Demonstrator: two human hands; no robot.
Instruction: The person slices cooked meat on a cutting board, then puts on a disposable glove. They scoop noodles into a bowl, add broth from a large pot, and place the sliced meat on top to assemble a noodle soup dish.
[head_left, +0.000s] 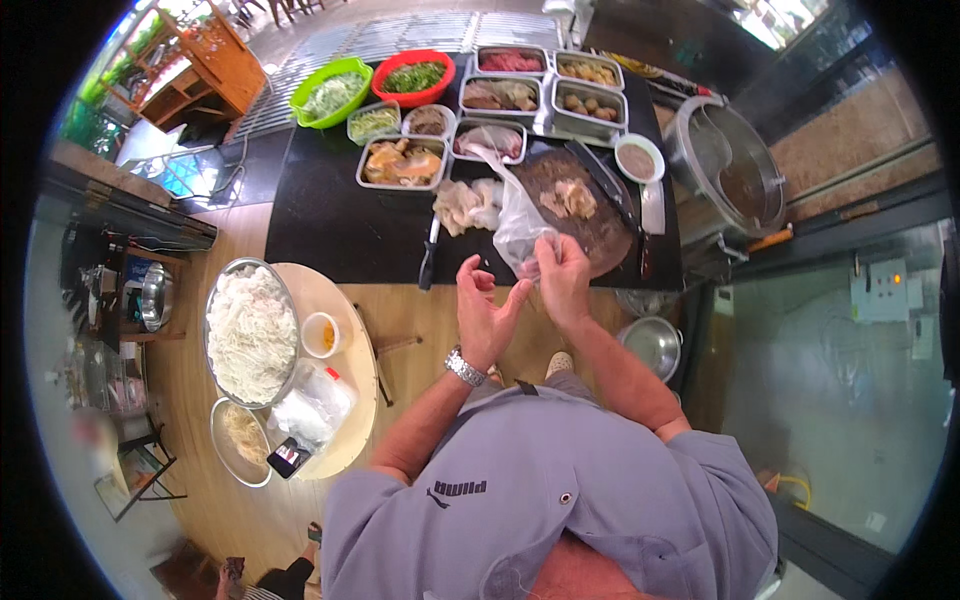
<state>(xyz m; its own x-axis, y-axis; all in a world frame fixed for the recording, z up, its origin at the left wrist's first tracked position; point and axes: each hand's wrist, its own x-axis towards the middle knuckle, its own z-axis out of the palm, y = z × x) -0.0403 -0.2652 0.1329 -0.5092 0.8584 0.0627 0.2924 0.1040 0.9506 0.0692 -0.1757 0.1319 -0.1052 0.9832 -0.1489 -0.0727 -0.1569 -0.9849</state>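
Note:
My right hand (564, 279) pinches the lower end of a thin white plastic bag (517, 206) at the table's near edge. My left hand (484, 311) is just left of it, palm up, fingers apart and holding nothing; its thumb comes close to the bag. The bag stretches up towards a steel tray of raw meat (489, 140). Under its right side lies a round chopping board (611, 244) bearing a pile of pale meat (568, 199). More pale meat pieces (459, 204) lie on the black table left of the bag, beside a black-handled knife or sharpening steel (427, 262).
A cleaver (596, 171) lies across the board's right side. Beyond are several steel food trays (501, 96), a green basket (300, 112) and a red basket (384, 91). A large steel pot (682, 142) stands right. Left, a round table (364, 375) holds a bowl of white noodles (251, 334).

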